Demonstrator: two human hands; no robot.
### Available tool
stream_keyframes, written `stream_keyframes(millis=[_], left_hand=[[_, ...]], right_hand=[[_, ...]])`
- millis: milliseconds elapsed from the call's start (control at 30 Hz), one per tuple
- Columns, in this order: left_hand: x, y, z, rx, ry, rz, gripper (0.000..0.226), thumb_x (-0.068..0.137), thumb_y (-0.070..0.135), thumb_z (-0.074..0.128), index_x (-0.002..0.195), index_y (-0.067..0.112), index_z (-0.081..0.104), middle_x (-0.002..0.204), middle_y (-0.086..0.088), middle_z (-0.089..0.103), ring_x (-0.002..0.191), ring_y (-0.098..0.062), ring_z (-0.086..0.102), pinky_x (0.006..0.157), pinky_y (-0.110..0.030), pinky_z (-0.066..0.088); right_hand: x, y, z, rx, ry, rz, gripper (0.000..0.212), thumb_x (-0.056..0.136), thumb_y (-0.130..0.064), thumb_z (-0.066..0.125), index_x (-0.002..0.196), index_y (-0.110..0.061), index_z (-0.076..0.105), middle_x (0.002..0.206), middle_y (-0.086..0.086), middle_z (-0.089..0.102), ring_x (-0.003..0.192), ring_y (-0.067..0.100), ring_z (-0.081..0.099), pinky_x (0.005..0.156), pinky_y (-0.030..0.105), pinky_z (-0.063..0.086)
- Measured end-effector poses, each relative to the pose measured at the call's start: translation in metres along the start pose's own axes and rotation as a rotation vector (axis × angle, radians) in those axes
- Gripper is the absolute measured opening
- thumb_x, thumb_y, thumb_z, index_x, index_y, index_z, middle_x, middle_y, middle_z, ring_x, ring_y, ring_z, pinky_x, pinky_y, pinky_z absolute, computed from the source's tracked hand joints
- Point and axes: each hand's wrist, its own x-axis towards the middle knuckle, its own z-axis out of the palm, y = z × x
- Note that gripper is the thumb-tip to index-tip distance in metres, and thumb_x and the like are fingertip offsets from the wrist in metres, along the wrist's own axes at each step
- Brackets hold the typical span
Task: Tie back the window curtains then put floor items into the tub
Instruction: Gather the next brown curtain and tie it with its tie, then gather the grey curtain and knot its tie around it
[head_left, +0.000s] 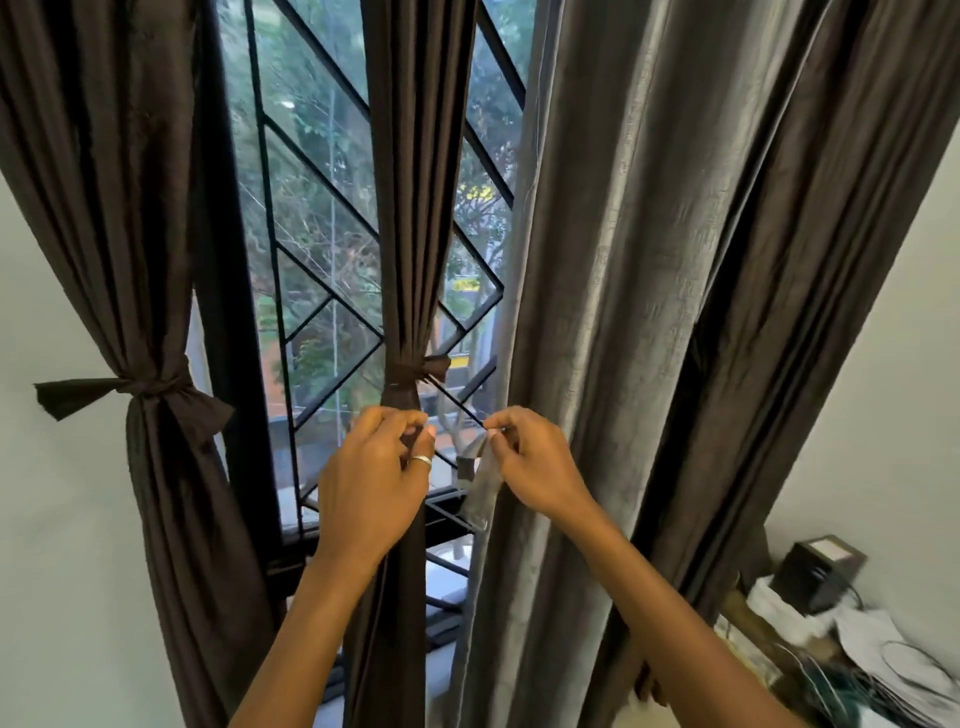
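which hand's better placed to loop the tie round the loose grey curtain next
Probably right. The right hand pinches the grey tie strip beside the untied grey curtain; the left hand is over at the tied middle curtain.

Daylight thru window (223, 270), room dim, dark curtains (130, 208) backlit, soft sheen on grey curtain (623, 260), no hard shadows, wide-angle bend at edges, clutter (857, 649) btm right motion-blurred, trees (327, 234) outside soft.
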Motion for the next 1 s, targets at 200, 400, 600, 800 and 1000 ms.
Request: stream_keyframes(millis=[200, 400, 600, 800, 1000], left_hand=[[-0.010, -0.005, 0.029, -0.110, -0.093, -0.044, 0.020, 0.096, 0.037, 0.059, 0.113, 0.030, 0.069, 0.105, 0.012, 0.059, 0.076, -0.006, 0.057, 0.069, -0.037, 0.056], [-0.024, -0.002, 0.052, -0.072, -0.232, -0.084, 0.026, 0.096, 0.044, 0.054, 0.119, 0.034, 0.064, 0.104, 0.016, 0.060, 0.080, -0.008, 0.059, 0.071, -0.036, 0.054], [-0.030, 0.003, 0.064, -0.009, -0.245, -0.162, 0.022, 0.096, 0.041, 0.058, 0.116, 0.036, 0.065, 0.103, 0.016, 0.067, 0.087, -0.008, 0.063, 0.075, -0.037, 0.057], [-0.038, 0.028, 0.089, 0.041, -0.210, -0.254, 0.024, 0.095, 0.041, 0.060, 0.116, 0.032, 0.066, 0.099, 0.016, 0.068, 0.082, 0.000, 0.064, 0.074, -0.036, 0.058], [-0.053, 0.047, 0.118, 0.058, -0.129, -0.361, 0.030, 0.097, 0.044, 0.055, 0.125, 0.031, 0.059, 0.115, 0.014, 0.065, 0.097, 0.001, 0.063, 0.085, -0.034, 0.057]], right_hand=[[-0.026, 0.024, -0.006, -0.059, -0.007, 0.117, 0.008, 0.098, -0.020, 0.060, 0.098, -0.016, 0.068, 0.093, -0.005, 0.069, 0.084, 0.005, 0.063, 0.068, 0.005, 0.043], [-0.025, 0.050, -0.003, -0.072, -0.009, 0.250, 0.012, 0.098, -0.026, 0.060, 0.099, -0.016, 0.068, 0.088, -0.008, 0.068, 0.079, 0.004, 0.059, 0.067, 0.007, 0.044], [0.011, 0.071, 0.027, 0.015, -0.042, 0.290, 0.027, 0.099, -0.025, 0.060, 0.119, -0.008, 0.062, 0.105, 0.010, 0.072, 0.099, 0.025, 0.066, 0.081, 0.027, 0.046], [0.033, 0.091, 0.046, 0.119, -0.069, 0.113, 0.018, 0.097, -0.016, 0.061, 0.082, -0.007, 0.056, 0.070, 0.006, 0.060, 0.065, 0.018, 0.055, 0.060, 0.030, 0.036], [0.007, 0.102, 0.034, 0.299, -0.137, 0.004, 0.016, 0.096, -0.016, 0.061, 0.081, -0.018, 0.056, 0.067, -0.005, 0.062, 0.061, 0.007, 0.057, 0.061, 0.030, 0.046]])
